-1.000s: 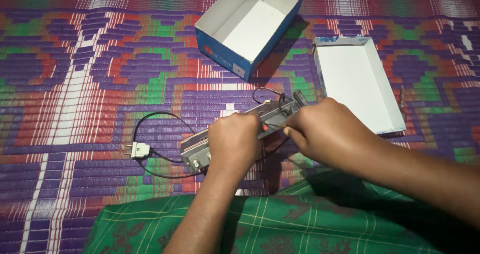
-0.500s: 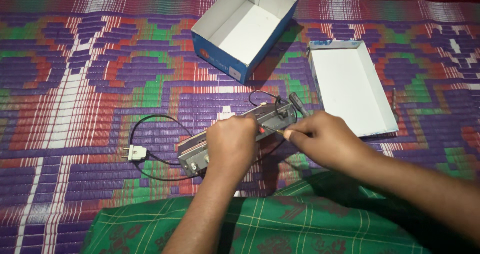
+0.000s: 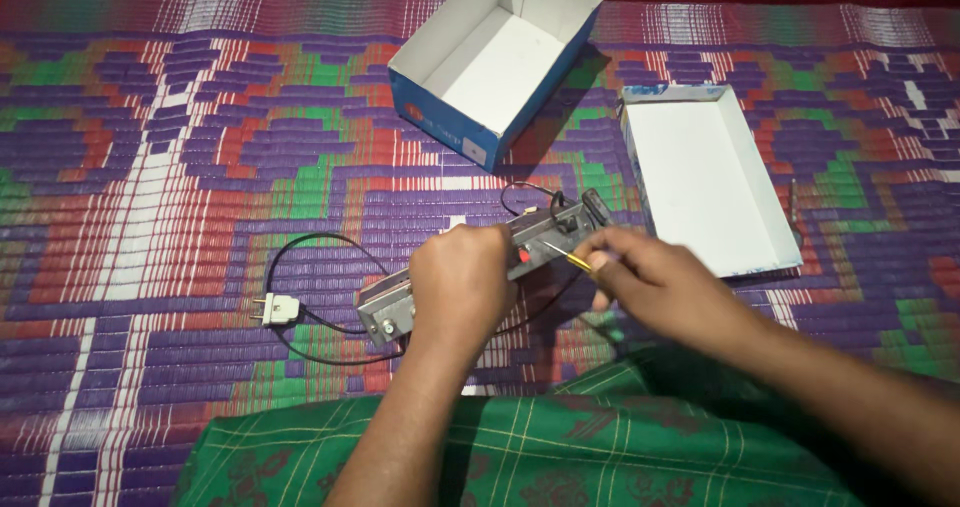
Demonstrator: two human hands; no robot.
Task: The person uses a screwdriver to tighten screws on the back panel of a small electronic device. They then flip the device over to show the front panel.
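Left hand point(image 3: 462, 285) lies palm-down over the middle of a long grey metal device point(image 3: 480, 267), fingers curled around its body and pressing it to the mat. Device sits on the woven patterned mat point(image 3: 150, 167), angled from lower left to upper right, just ahead of the green checked cloth point(image 3: 520, 457) at the near edge. A small red spot shows on the device's top face beside the left fingers.

Right hand point(image 3: 650, 282) is just right of the device, thumb and forefinger pinched narrow on a thin yellow-handled screwdriver point(image 3: 565, 257). Metal tip points toward the device's upper face near the red spot; whether the tip touches it cannot be told.

Black cord point(image 3: 300, 247) loops out from the device's left end to a white plug point(image 3: 276, 310) lying flat on the mat, well left of the hands.

Blue-and-white open box point(image 3: 500, 67) stands tilted beyond the device. White box lid point(image 3: 705, 182) lies flat, open side up, to the right of it
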